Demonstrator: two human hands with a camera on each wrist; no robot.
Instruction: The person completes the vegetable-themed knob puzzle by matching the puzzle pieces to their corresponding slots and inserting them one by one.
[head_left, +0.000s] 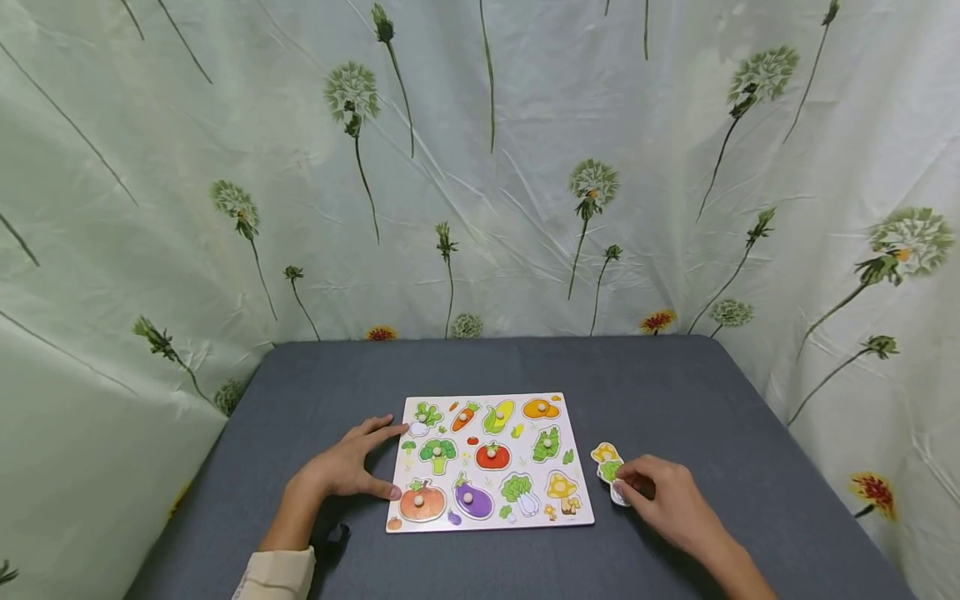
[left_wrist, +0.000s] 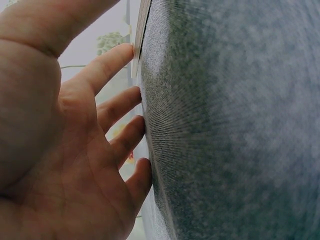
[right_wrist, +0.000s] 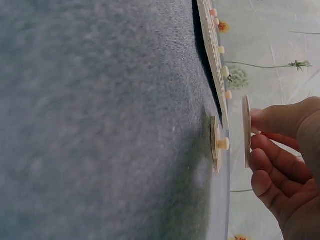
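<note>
A white wooden peg puzzle board [head_left: 480,458] with vegetable pictures lies flat on the table. My left hand [head_left: 348,462] is spread at its left side, index fingertip and thumb touching the edge. In the left wrist view the other fingertips rest at the grey cloth. My right hand [head_left: 667,504] pinches the knob of a green-and-white bok choy piece [head_left: 611,471], right of the board. The right wrist view shows this held piece [right_wrist: 247,132] raised above the table. A yellow mushroom piece [head_left: 603,452] lies under it, partly hidden, knob up.
Knobbed pieces, among them a tomato [head_left: 492,456], an eggplant [head_left: 474,501] and a broccoli [head_left: 438,452], sit in the board. Its bok choy and mushroom places show no knobs. The dark grey table [head_left: 480,367] meets a dandelion-patterned curtain [head_left: 517,208] behind and at both sides.
</note>
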